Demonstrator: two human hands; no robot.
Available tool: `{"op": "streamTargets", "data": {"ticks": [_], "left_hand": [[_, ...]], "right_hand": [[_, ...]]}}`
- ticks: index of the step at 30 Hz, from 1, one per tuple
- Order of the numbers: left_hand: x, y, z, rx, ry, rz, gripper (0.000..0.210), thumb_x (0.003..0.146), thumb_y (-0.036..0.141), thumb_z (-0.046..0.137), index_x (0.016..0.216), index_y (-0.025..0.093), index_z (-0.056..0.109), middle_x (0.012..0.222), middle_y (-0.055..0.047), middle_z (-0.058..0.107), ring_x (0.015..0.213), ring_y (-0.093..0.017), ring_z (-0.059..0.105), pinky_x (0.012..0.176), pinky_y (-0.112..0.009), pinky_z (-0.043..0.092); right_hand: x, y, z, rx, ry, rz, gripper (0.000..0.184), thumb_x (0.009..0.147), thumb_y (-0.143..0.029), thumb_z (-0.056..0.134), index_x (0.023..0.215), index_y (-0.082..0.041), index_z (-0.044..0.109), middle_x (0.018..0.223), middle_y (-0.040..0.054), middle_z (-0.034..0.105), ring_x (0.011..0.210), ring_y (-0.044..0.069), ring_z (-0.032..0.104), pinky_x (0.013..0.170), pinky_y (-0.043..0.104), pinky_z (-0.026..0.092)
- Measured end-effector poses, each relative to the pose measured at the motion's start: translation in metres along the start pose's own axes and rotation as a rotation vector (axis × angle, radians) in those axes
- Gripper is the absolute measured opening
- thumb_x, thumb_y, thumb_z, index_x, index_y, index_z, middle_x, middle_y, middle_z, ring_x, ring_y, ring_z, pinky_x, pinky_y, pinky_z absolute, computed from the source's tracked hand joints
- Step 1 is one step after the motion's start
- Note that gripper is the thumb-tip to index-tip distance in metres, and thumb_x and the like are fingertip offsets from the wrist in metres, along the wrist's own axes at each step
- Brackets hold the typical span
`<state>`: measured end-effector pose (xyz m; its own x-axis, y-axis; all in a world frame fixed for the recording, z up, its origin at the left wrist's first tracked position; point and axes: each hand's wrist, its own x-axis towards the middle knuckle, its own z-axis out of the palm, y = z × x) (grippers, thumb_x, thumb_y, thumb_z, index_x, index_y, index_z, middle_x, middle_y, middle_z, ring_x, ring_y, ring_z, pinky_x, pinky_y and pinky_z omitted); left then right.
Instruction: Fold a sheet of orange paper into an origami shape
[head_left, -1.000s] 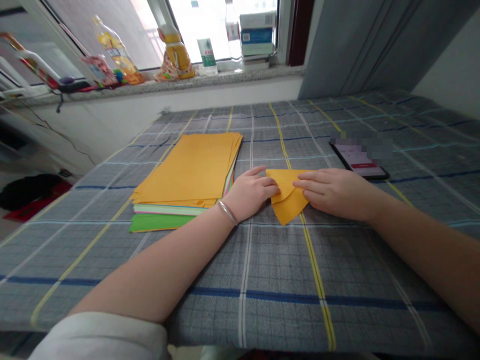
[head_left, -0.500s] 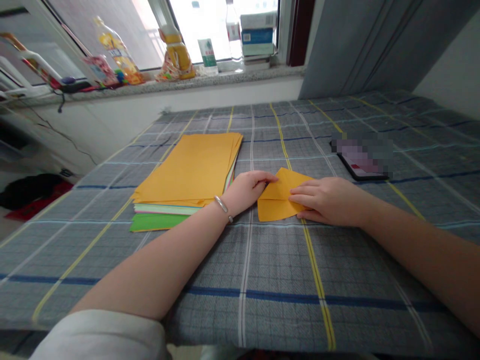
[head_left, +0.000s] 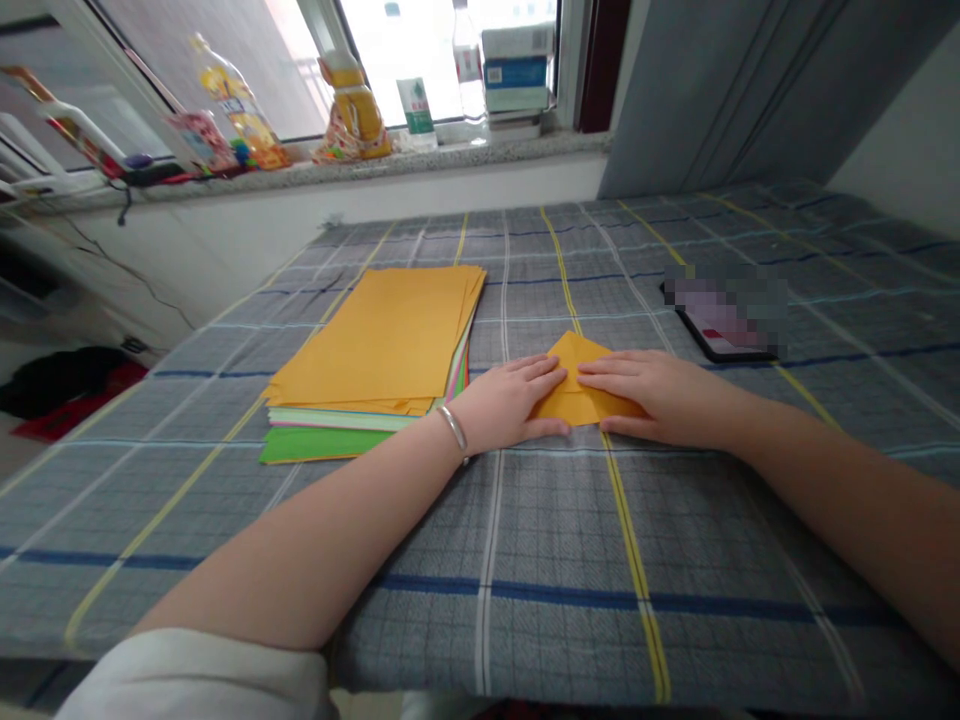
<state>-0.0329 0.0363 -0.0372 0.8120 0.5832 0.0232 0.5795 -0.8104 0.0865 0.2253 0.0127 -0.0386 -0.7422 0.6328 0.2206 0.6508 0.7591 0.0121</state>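
Observation:
A piece of folded orange paper (head_left: 574, 404) lies on the checked cloth, its pointed top toward the window and a crease running across it. My left hand (head_left: 517, 400), with a silver bangle at the wrist, rests on the paper's left part. Its fingers are stretched out and the thumb lies apart near the lower edge. Across from it, my right hand (head_left: 649, 395) lies flat over the right part, fingers extended and thumb apart. The fingertips of both hands come close together at the middle. Parts of the paper are hidden beneath the hands.
Left of the paper lies a stack of coloured paper (head_left: 382, 335), orange on top with green below. A phone (head_left: 739, 345), partly blurred out, is at the right. Bottles, a tube (head_left: 416, 107) and boxes (head_left: 516, 70) line the windowsill (head_left: 300, 172).
My left hand has come off the paper's upper left edge and now lies flat on it. The paper has turned slightly, its point now nearer the middle. My right hand has hardly moved.

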Motion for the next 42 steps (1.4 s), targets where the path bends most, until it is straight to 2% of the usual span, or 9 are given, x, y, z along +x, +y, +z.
{"op": "streamTargets", "data": {"ticks": [3, 8, 13, 17, 27, 34, 38, 42], "left_hand": [[0.0, -0.003, 0.0, 0.015, 0.003, 0.036, 0.088, 0.088, 0.072, 0.059, 0.153, 0.015, 0.044, 0.159, -0.022, 0.04, 0.149, -0.036, 0.038, 0.122, -0.051, 0.032], [-0.001, -0.002, 0.0, 0.039, 0.053, 0.072, 0.063, 0.098, 0.06, 0.053, 0.147, 0.02, 0.053, 0.156, -0.017, 0.047, 0.145, -0.035, 0.045, 0.119, -0.058, 0.034], [-0.002, -0.005, -0.005, 0.012, 0.101, 0.153, 0.052, 0.099, 0.053, 0.055, 0.138, 0.019, 0.061, 0.146, -0.011, 0.059, 0.135, -0.029, 0.056, 0.116, -0.049, 0.042], [-0.002, -0.006, -0.007, -0.041, 0.141, 0.191, 0.047, 0.096, 0.045, 0.061, 0.134, 0.016, 0.065, 0.14, -0.011, 0.064, 0.129, -0.028, 0.061, 0.113, -0.046, 0.046], [-0.001, -0.014, -0.005, -0.279, 0.194, 0.201, 0.029, 0.094, 0.026, 0.062, 0.118, 0.016, 0.073, 0.133, -0.01, 0.069, 0.125, -0.023, 0.064, 0.115, -0.044, 0.046], [-0.001, -0.012, -0.004, -0.342, 0.196, 0.175, 0.027, 0.092, 0.023, 0.064, 0.117, 0.02, 0.073, 0.131, -0.007, 0.07, 0.126, -0.022, 0.063, 0.115, -0.044, 0.045], [0.001, -0.018, -0.003, -0.431, 0.174, 0.17, 0.027, 0.094, 0.023, 0.064, 0.119, 0.021, 0.071, 0.131, -0.007, 0.071, 0.128, -0.02, 0.061, 0.116, -0.045, 0.044], [0.002, -0.018, -0.002, -0.428, 0.19, 0.187, 0.025, 0.094, 0.02, 0.061, 0.117, 0.019, 0.071, 0.129, -0.008, 0.071, 0.125, -0.019, 0.063, 0.115, -0.044, 0.045]], "right_hand": [[-0.002, 0.004, -0.005, 0.031, -0.017, -0.023, 0.048, 0.093, -0.039, 0.062, 0.136, -0.018, 0.065, 0.135, 0.0127, 0.068, 0.121, 0.029, 0.064, 0.104, 0.048, 0.049], [-0.002, 0.003, -0.012, 0.064, -0.031, -0.012, 0.037, 0.092, -0.035, 0.063, 0.125, -0.02, 0.072, 0.125, 0.009, 0.074, 0.115, 0.029, 0.067, 0.1, 0.048, 0.053], [-0.002, -0.002, -0.019, 0.047, -0.082, 0.042, 0.028, 0.091, -0.034, 0.063, 0.112, -0.022, 0.077, 0.116, 0.0062, 0.077, 0.106, 0.028, 0.071, 0.087, 0.041, 0.057], [-0.002, -0.008, -0.024, 0.048, -0.097, 0.07, 0.021, 0.091, -0.031, 0.064, 0.105, -0.025, 0.079, 0.111, 0.0037, 0.078, 0.099, 0.025, 0.073, 0.078, 0.035, 0.057], [-0.005, 0.003, -0.025, 0.138, -0.083, 0.021, 0.024, 0.095, -0.03, 0.058, 0.105, -0.026, 0.08, 0.107, 0.0027, 0.079, 0.098, 0.023, 0.073, 0.081, 0.035, 0.056], [-0.006, 0.004, -0.025, 0.073, -0.074, 0.023, 0.026, 0.087, -0.042, 0.07, 0.107, -0.028, 0.078, 0.11, 0.0027, 0.078, 0.1, 0.026, 0.071, 0.076, 0.037, 0.054], [-0.006, 0.007, -0.025, 0.063, -0.069, 0.01, 0.021, 0.092, -0.039, 0.064, 0.104, -0.03, 0.079, 0.11, 0.0014, 0.078, 0.101, 0.025, 0.071, 0.076, 0.035, 0.053], [-0.004, 0.01, -0.025, 0.076, -0.077, -0.018, 0.024, 0.094, -0.037, 0.059, 0.104, -0.027, 0.079, 0.109, 0.0024, 0.079, 0.1, 0.024, 0.071, 0.078, 0.035, 0.054]]}}
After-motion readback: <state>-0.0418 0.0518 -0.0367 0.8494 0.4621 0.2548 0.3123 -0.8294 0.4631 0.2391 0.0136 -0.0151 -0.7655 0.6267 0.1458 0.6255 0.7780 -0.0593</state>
